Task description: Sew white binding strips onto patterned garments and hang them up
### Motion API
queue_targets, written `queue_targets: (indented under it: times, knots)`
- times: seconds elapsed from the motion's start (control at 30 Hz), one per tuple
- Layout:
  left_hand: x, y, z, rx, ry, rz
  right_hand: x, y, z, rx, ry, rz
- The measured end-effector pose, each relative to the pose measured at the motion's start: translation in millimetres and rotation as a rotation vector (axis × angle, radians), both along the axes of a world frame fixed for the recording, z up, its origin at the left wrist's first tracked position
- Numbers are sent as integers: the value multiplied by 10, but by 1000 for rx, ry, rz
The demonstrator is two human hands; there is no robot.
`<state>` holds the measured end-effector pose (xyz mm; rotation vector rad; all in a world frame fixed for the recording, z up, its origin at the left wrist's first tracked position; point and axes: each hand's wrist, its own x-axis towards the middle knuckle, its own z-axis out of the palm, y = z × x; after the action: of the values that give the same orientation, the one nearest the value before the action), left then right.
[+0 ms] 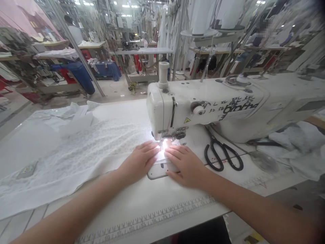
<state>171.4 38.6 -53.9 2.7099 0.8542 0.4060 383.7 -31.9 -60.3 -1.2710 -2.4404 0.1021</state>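
White fabric with a textured pattern (pixel 101 145) spreads over the left of the table and runs under the head of a white sewing machine (pixel 162 108). My left hand (pixel 138 161) lies flat on this fabric, fingers stretched toward the lit needle area. From the other side, my right hand (pixel 188 166) rests with extended fingers close to the needle, its thumb over the metal plate (pixel 154 174). Glare from the machine's lamp hides the needle and the fabric edge between my fingertips. Black-handled scissors (pixel 223 154) lie to the right of my right hand.
A printed ruler scale (pixel 147 218) runs along the table's front edge. Pale cloth scraps (pixel 302 149) lie at the right, and white paper-like pieces (pixel 76 123) sit at the back left. Thread cones (pixel 200 17) stand above the machine. Other workstations fill the background.
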Motion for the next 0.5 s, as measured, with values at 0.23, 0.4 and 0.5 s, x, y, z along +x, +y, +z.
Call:
queue_targets:
  times: [0.23, 0.4, 0.5]
  knots:
    - [-17, 24, 10, 39, -1, -23, 3, 3, 7, -2, 7, 5]
    - [-55, -13, 8, -27, -49, -150, 29, -62, -2, 0, 4, 39]
    - [-78, -25, 31, -92, -44, -184, 43, -104, -14, 3, -5, 58]
